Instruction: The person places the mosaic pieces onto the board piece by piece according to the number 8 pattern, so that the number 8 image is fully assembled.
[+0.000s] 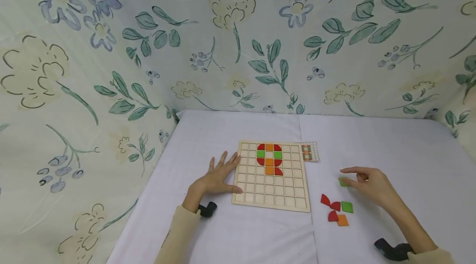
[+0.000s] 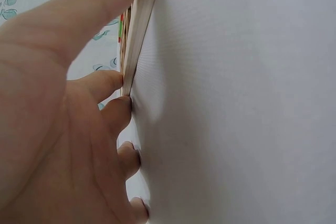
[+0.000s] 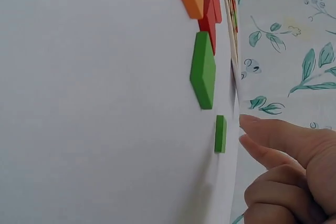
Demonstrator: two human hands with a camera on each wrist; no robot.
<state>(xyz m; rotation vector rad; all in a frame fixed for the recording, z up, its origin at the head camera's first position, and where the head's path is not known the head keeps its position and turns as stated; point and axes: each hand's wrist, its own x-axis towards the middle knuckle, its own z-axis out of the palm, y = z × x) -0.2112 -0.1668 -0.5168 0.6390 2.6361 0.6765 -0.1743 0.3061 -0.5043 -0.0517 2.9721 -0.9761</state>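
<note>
I see the left hand spread against the board, and the right hand, gripping nothing, above a green tile.

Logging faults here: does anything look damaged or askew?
Nothing looks damaged. On the pale wooden grid board, the lowest orange square tile has a red quarter-circle tile on its right but a bare cell on its left, which looks lopsided, perhaps unfinished.
</note>
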